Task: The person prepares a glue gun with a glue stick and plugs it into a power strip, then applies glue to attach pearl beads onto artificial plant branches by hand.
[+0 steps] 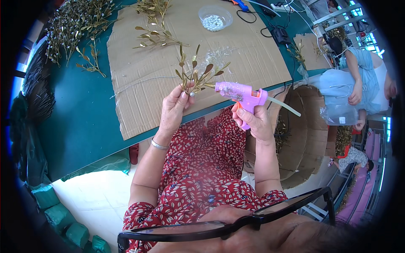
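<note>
My left hand (176, 103) pinches a gold artificial leaf sprig (195, 76) by its lower stems, with a white bead (192, 94) showing at the fingertips. My right hand (255, 120) is wrapped around the handle of a pink hot glue gun (239, 93), with a finger at its orange trigger. The gun's nozzle points left and reaches the sprig's stems; whether it touches them I cannot tell. A pale glue stick (284, 106) sticks out of the gun's back end. Both hands are at the near edge of a cardboard sheet (143, 101).
A clear bowl of white beads (214, 19) stands at the back. Gold sprigs (158, 37) lie on the cardboard, and a pile of beaded sprigs (76, 25) is at the far left. Right of me stands a large cardboard drum (310, 135). A co-worker (358, 84) sits beyond it.
</note>
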### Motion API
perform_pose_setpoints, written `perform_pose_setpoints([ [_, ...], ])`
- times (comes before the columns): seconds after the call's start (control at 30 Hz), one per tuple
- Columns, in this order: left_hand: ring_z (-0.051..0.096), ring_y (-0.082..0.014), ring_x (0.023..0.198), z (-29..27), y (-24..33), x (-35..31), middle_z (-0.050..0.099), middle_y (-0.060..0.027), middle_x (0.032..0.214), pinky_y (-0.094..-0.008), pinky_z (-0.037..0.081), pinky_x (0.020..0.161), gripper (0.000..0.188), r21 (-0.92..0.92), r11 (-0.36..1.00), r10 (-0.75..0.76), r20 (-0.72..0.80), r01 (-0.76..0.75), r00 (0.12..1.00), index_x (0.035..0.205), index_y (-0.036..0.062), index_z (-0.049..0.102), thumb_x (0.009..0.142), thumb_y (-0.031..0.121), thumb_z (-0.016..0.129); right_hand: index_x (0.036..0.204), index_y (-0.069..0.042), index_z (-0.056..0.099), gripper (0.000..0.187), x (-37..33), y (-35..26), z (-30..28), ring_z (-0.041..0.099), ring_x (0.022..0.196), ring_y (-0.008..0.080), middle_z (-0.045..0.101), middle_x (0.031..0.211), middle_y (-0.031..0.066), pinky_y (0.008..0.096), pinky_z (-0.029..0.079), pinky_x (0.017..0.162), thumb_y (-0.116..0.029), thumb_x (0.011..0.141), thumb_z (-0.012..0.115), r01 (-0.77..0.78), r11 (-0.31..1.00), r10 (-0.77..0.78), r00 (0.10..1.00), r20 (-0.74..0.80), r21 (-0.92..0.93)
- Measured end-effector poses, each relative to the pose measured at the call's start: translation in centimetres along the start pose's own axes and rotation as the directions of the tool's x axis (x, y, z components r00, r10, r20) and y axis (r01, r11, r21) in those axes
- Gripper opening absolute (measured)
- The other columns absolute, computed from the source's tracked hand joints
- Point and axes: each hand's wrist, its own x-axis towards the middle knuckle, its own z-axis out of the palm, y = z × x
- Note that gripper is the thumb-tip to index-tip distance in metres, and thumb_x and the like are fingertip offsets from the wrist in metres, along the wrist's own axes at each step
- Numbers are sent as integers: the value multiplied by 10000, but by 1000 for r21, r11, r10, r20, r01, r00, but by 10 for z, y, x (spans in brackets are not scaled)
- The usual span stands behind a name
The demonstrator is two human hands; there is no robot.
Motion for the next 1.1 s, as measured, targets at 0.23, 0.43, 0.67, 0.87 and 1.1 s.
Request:
perform_pose_setpoints([
  [0.23, 382, -33, 669, 2, 0, 1, 516, 33, 794, -163, 338, 610, 287, -44, 999, 10, 22, -9, 1000, 1220, 26, 541, 980, 145, 438, 967, -1, 584, 216, 0, -10, 3, 523, 601, 63, 570, 735, 28, 203, 411, 521, -192, 877, 631, 22, 1000, -21, 999, -28, 7],
  [0.43, 384, -82, 683, 1, 0, 1, 518, -36, 844, -198, 340, 638, 279, -383, 920, 33, -128, -80, 991, 1232, 14, 474, 974, 112, 437, 1174, 9, 463, 365, 12, -24, -18, 530, 629, 81, 567, 920, 69, 204, 412, 496, -185, 894, 596, 98, 995, -98, 967, -234, -13],
  [0.67, 404, -102, 699, -4, 7, -9, 522, -64, 866, -221, 368, 671, 251, -380, 916, 76, -149, -128, 986, 1208, 25, 474, 976, 110, 425, 1098, 33, 570, 393, 72, 3, -68, 524, 770, 70, 592, 902, 33, 220, 425, 636, -219, 826, 702, 38, 952, -118, 961, -252, -303],
  [0.87, 405, -104, 706, -8, 7, -8, 512, -67, 872, -223, 361, 662, 257, -329, 935, 73, -175, -129, 982, 1208, 6, 460, 973, 104, 424, 1050, 61, 593, 466, 99, 16, -73, 600, 798, 132, 632, 885, 98, 263, 491, 650, -259, 754, 757, -47, 856, -92, 966, -242, -515],
  [1.1, 402, -101, 711, -8, 7, -3, 503, -63, 874, -223, 346, 646, 254, -303, 944, 77, -187, -132, 979, 1209, 17, 465, 972, 101, 425, 871, 31, 624, 263, 105, -2, -61, 622, 753, 329, 642, 874, 192, 376, 484, 671, -209, 781, 684, -24, 292, -474, 864, -166, -956],
])
